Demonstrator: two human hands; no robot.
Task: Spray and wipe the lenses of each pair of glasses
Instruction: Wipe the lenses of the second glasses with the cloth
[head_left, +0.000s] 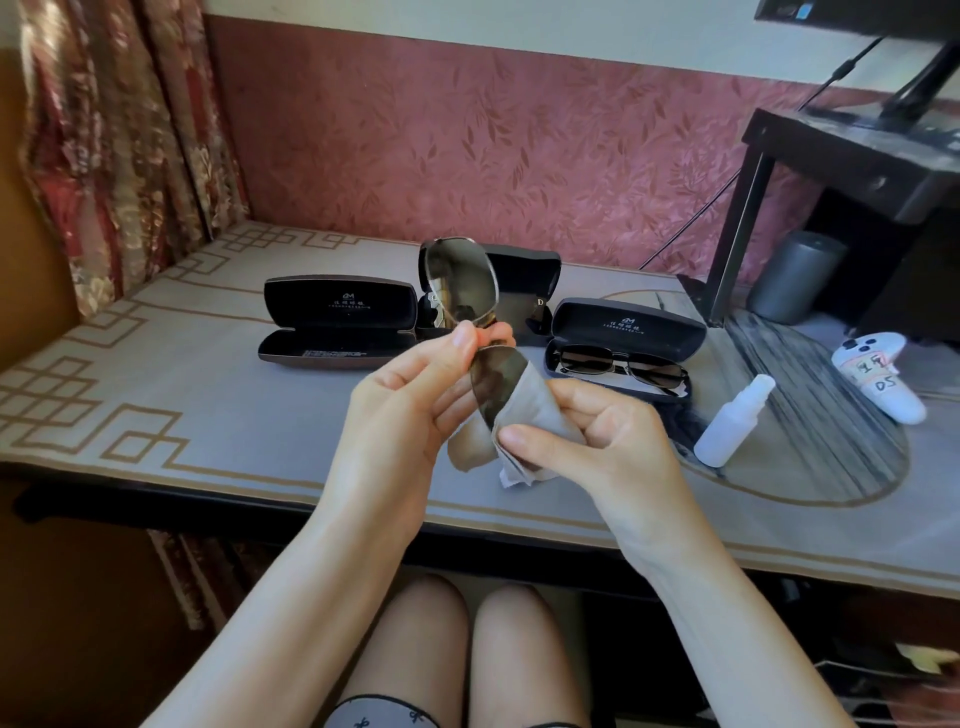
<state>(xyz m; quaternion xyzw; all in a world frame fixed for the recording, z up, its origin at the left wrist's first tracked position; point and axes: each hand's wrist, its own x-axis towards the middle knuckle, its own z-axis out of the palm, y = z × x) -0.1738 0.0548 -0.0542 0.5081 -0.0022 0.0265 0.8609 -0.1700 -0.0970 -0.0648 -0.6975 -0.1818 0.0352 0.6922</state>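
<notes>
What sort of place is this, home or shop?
Probably a room in a home, possibly a hotel room: floral curtains, pink leaf-patterned wallpaper, and a patterned table cover beside a dark side table carrying a screen's stand.

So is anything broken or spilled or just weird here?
Nothing looks broken or spilled: the white spray bottle stands capped, and the sunglasses being wiped with the grey cloth look whole. One odd thing: a white game controller with handwritten labels lies at the table's right end and has nothing to do with glasses.
</notes>
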